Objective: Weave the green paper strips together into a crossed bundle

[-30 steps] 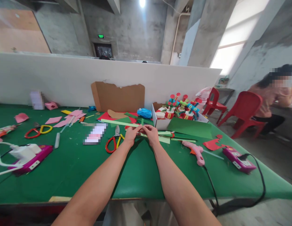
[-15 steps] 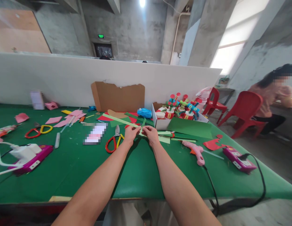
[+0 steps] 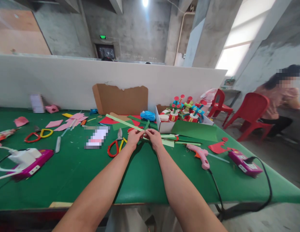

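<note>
– how are the arms set?
– both forearms stretch forward from the near edge of the green table (image 3: 137,187) and slant inward, so the left hand (image 3: 133,139) and the right hand (image 3: 153,138) end up side by side, fingertips nearly meeting.
– and the wrists?
– low over the tabletop, backs of the hands facing up, fingers bent in toward each other.
– open or closed, those fingers?
– narrow on both sides. the left thumb and fingertips pinch the near end of a light green strip (image 3: 124,122), and the right ones pinch at the foot of a dark green strip (image 3: 147,124). the exact grip is too small to make out.
– where do the strips go?
– the light one runs away up to the left, past the left hand; the dark one stands up and curves between the hands, just beyond the fingertips.
– anything close by?
– red-and-yellow-handled snips (image 3: 120,138) lie just left of the left hand, and a pink glue gun (image 3: 200,155) rests well off to the right.
</note>
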`<state>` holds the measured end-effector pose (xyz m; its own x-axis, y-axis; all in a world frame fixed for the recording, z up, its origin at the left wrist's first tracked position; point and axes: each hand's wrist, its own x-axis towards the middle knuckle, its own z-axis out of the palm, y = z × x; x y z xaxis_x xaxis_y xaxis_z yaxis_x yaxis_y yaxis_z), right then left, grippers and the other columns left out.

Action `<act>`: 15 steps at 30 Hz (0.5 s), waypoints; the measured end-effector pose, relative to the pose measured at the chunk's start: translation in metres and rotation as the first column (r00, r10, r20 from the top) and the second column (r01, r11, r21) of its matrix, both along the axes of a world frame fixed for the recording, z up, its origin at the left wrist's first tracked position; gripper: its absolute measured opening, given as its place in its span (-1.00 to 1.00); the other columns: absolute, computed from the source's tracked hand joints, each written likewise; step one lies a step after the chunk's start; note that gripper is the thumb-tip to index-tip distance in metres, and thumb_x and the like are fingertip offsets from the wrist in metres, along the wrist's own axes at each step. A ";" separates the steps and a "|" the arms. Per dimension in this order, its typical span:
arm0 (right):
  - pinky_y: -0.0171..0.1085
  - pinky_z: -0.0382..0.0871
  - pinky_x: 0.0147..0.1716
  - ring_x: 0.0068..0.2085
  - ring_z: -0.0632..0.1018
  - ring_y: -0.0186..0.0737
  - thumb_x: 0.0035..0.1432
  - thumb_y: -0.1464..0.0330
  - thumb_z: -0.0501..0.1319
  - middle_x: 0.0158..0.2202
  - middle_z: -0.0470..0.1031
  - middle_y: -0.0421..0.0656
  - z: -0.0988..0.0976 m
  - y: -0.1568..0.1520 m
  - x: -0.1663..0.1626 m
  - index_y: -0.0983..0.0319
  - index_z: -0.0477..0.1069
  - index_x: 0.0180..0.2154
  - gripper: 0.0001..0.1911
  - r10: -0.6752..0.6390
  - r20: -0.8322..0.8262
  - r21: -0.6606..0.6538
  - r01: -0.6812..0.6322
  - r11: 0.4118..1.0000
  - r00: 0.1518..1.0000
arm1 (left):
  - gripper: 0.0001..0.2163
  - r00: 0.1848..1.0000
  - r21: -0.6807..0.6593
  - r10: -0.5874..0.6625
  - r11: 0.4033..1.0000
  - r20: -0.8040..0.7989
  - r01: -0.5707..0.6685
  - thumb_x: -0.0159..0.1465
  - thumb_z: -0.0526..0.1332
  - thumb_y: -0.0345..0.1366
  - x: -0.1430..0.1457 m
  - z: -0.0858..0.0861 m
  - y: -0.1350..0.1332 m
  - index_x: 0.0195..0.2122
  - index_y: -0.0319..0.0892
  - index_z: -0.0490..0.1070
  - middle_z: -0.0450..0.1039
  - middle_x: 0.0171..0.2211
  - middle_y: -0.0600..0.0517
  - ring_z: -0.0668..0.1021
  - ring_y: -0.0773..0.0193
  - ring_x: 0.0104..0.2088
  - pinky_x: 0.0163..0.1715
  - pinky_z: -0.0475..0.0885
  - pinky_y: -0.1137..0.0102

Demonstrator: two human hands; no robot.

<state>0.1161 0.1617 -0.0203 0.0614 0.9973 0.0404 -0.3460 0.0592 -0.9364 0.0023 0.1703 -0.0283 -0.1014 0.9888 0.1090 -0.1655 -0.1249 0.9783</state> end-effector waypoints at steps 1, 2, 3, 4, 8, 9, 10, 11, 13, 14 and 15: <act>-0.29 0.43 -0.37 -0.52 0.47 -0.35 -0.30 0.16 0.43 -0.59 0.45 -0.28 0.000 0.000 0.000 0.22 0.44 -0.50 -0.67 0.009 -0.019 -0.015 -0.009 1.000 1.000 | -0.69 1.000 0.004 0.011 1.000 -0.009 -0.011 -0.15 0.40 -0.08 -0.001 -0.001 0.001 -0.58 -0.24 0.44 0.42 -0.63 0.05 0.40 0.36 -0.57 -0.50 0.28 0.43; -0.30 0.42 -0.39 -0.53 0.47 -0.36 -0.27 0.15 0.42 -0.59 0.45 -0.27 0.000 0.000 0.000 0.22 0.45 -0.50 -0.67 0.015 -0.041 -0.032 -0.016 0.999 0.999 | -0.69 1.000 0.006 0.019 1.000 -0.012 -0.019 -0.14 0.39 -0.08 -0.001 -0.002 0.002 -0.58 -0.24 0.45 0.42 -0.63 0.04 0.40 0.36 -0.58 -0.50 0.28 0.43; -0.30 0.42 -0.40 -0.54 0.47 -0.37 -0.24 0.13 0.41 -0.58 0.46 -0.26 0.001 0.000 0.000 0.22 0.45 -0.50 -0.67 0.020 -0.062 -0.049 -0.023 0.999 0.998 | -0.70 1.000 0.007 0.026 1.000 -0.008 -0.026 -0.14 0.39 -0.08 -0.002 -0.002 0.003 -0.57 -0.24 0.46 0.43 -0.63 0.04 0.41 0.36 -0.57 -0.49 0.29 0.43; -0.31 0.41 -0.41 -0.54 0.46 -0.38 -0.21 0.12 0.40 -0.58 0.46 -0.26 0.001 0.000 0.000 0.23 0.45 -0.50 -0.67 0.026 -0.079 -0.061 -0.030 0.998 0.997 | -0.70 1.000 0.008 0.030 1.000 -0.003 -0.030 -0.14 0.39 -0.08 -0.002 -0.002 0.003 -0.57 -0.23 0.46 0.43 -0.63 0.04 0.41 0.35 -0.57 -0.49 0.30 0.43; -0.35 0.39 -0.41 -0.54 0.46 -0.41 -0.27 0.16 0.44 -0.58 0.46 -0.28 0.002 -0.002 0.000 0.24 0.44 -0.51 -0.66 0.058 -0.044 -0.025 -0.060 0.998 0.997 | -0.69 0.999 -0.006 0.048 0.999 -0.018 -0.048 -0.16 0.41 -0.08 -0.002 0.001 0.001 -0.59 -0.23 0.44 0.42 -0.64 0.04 0.40 0.35 -0.58 -0.51 0.28 0.43; -0.35 0.38 -0.41 -0.54 0.46 -0.41 -0.31 0.18 0.46 -0.59 0.45 -0.29 0.002 -0.002 0.000 0.24 0.43 -0.52 -0.66 0.061 -0.024 -0.012 -0.061 0.998 0.998 | -0.69 0.999 -0.013 0.046 0.999 -0.022 -0.046 -0.17 0.41 -0.08 -0.002 0.002 0.000 -0.60 -0.23 0.44 0.42 -0.64 0.04 0.40 0.35 -0.59 -0.52 0.28 0.43; -0.36 0.37 -0.42 -0.54 0.46 -0.41 -0.34 0.20 0.47 -0.59 0.45 -0.30 0.002 -0.003 0.000 0.24 0.43 -0.52 -0.65 0.061 -0.009 -0.005 -0.061 0.998 0.998 | -0.69 0.999 -0.018 0.038 0.999 -0.021 -0.038 -0.17 0.42 -0.08 -0.002 0.002 0.000 -0.62 -0.23 0.43 0.42 -0.65 0.04 0.40 0.35 -0.59 -0.53 0.27 0.43; -0.36 0.37 -0.43 -0.54 0.45 -0.42 -0.37 0.21 0.48 -0.60 0.45 -0.30 0.002 -0.003 0.000 0.24 0.43 -0.52 -0.65 0.060 -0.003 -0.004 -0.060 0.998 0.998 | -0.69 1.000 -0.021 0.027 0.999 -0.015 -0.027 -0.18 0.42 -0.09 -0.002 0.003 -0.001 -0.62 -0.23 0.43 0.41 -0.65 0.04 0.40 0.35 -0.59 -0.53 0.27 0.43; -0.37 0.37 -0.43 -0.54 0.45 -0.42 -0.38 0.22 0.48 -0.60 0.45 -0.31 0.002 -0.004 0.001 0.24 0.43 -0.52 -0.64 0.068 -0.015 -0.016 -0.068 0.998 0.998 | -0.71 1.000 -0.020 0.016 1.000 -0.005 -0.016 -0.17 0.41 -0.11 -0.002 0.003 -0.001 -0.62 -0.23 0.43 0.41 -0.65 0.04 0.39 0.35 -0.59 -0.54 0.26 0.43; -0.36 0.37 -0.42 -0.54 0.46 -0.42 -0.38 0.22 0.48 -0.60 0.45 -0.30 0.002 -0.004 0.001 0.24 0.44 -0.52 -0.64 0.077 -0.026 -0.027 -0.078 0.997 0.997 | -0.71 1.000 -0.017 0.022 1.000 -0.010 -0.022 -0.16 0.40 -0.11 -0.002 0.003 -0.001 -0.62 -0.23 0.43 0.41 -0.65 0.04 0.39 0.35 -0.59 -0.53 0.26 0.43; -0.36 0.38 -0.42 -0.53 0.46 -0.41 -0.36 0.21 0.48 -0.59 0.46 -0.30 0.001 -0.004 0.001 0.24 0.45 -0.51 -0.65 0.086 -0.038 -0.039 -0.088 0.995 0.996 | -0.72 0.999 -0.010 0.036 0.999 -0.028 -0.036 -0.15 0.39 -0.12 -0.002 0.003 -0.001 -0.61 -0.23 0.44 0.42 -0.64 0.04 0.39 0.35 -0.59 -0.53 0.26 0.43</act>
<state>0.1174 0.1581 -0.0189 -0.0250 0.9997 -0.0013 -0.3820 -0.0107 -0.9241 0.0000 0.1694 -0.0254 -0.1343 0.9857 0.1019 -0.1338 -0.1200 0.9837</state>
